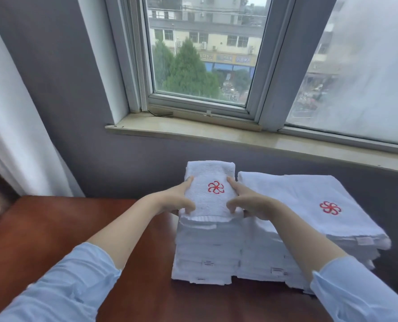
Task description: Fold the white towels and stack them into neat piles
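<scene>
On the desk [77, 231], left grip [178, 201] & right grip [251, 203] clasp the folded towel [210, 194] by its sides atop the narrow pile [207, 249]. The wider pile [309, 196] sits just beside. No loose towels visible, so prob. nearly done.

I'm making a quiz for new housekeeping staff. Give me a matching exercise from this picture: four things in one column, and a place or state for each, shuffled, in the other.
Things
1. top towel
2. wide pile
3. table
4. window sill

Places or states
A. reddish-brown, bears both piles
B. pale ledge on the wall behind the piles
C. held at its sides by the left hand and right hand, on the narrow pile
D. stands right of the narrow pile

Pairs: 1-C, 2-D, 3-A, 4-B
</scene>
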Tool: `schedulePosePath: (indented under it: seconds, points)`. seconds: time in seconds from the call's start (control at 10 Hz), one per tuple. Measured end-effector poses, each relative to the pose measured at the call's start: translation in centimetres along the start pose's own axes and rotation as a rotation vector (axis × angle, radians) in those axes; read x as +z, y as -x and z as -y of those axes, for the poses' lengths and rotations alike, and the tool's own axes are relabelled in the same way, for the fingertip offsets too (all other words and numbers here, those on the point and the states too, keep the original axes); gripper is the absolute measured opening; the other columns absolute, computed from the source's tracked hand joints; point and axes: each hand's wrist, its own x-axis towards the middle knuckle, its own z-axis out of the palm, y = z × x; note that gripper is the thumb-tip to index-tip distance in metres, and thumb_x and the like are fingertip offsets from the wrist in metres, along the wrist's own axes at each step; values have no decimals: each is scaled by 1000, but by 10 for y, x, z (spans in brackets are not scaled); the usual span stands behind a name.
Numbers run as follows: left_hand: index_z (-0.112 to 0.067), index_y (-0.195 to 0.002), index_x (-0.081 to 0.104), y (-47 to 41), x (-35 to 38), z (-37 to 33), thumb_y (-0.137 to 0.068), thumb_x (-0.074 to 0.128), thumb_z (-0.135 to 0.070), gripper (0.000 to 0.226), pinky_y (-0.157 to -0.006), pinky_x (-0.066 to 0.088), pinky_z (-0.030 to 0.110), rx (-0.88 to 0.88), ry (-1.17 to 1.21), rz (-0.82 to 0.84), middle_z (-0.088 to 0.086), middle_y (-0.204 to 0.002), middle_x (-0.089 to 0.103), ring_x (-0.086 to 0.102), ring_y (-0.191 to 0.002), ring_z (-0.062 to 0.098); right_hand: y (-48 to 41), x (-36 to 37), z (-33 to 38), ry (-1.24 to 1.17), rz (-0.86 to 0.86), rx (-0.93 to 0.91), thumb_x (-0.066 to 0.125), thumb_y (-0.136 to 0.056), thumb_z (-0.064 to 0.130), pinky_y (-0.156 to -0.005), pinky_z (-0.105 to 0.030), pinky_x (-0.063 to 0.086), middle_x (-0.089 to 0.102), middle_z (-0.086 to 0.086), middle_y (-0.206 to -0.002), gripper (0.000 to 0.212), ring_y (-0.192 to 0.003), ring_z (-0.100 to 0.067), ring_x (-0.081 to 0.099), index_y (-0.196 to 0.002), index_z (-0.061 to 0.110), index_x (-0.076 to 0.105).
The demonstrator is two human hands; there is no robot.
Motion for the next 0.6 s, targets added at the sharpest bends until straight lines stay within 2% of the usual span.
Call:
schedulePosePath:
  seconds: [0.1, 0.2, 0.3, 0.4, 0.5, 0.6]
  points:
    - [-40, -156, 3, -2, 5, 1, -76, 56, -2, 103, -52, 44, 15, 4, 19, -25, -9, -131, 42, 53, -69, 3, 1, 1, 3, 20, -13, 11, 59, -73, 4, -49, -20, 44, 53, 1, -114, 103, -82, -15, 55, -156, 40, 9]
    - [-37, -157, 5, 0, 9, -2, -78, 55, -2, 99, -62, 42, 10, 33, 3, -70, -10, -138, 35, 45, -79, -5, 8, -1, 6, 53, -43, 16, 60, -66, 8, -46, -18, 43, 54, 1, -112, 108, -78, -15, 56, -157, 37, 10]
    - [-31, -158, 11, 8, 17, -6, -84, 50, -4, 88, -72, 44, 15, 69, -20, -158, -2, -154, 30, 51, -104, 7, 15, 1, 6, 120, -127, 1, 62, -69, 8, -44, -17, 43, 53, 7, -104, 101, -74, -12, 57, -156, 29, 16]
    - [-23, -155, 23, 19, 28, -11, -90, 42, -7, 70, -89, 39, 24, 87, -128, -234, 6, -157, 24, 45, -117, 20, 25, 7, 4, 203, -229, -26, 61, -77, 6, -50, -20, 47, 51, 11, -102, 84, -80, -12, 57, -153, 20, 28]
    - [-19, -131, 45, 28, 35, -12, -90, 43, -13, 41, -92, 43, 30, 94, -234, -274, 9, -153, 26, 42, -105, 20, 39, 12, 3, 336, -281, -82, 63, -78, 9, -74, -27, 50, 54, -3, -130, 75, -99, -19, 61, -148, 12, 37]
    - [-24, -133, 43, 45, 43, -10, -90, 50, -20, 44, -92, 42, 30, 115, -343, -287, 6, -157, 19, 46, -118, 24, 62, 21, 5, 562, -336, -159, 64, -82, 16, -96, -30, 43, 35, -8, -153, 76, -131, -22, 46, -151, 13, 34]
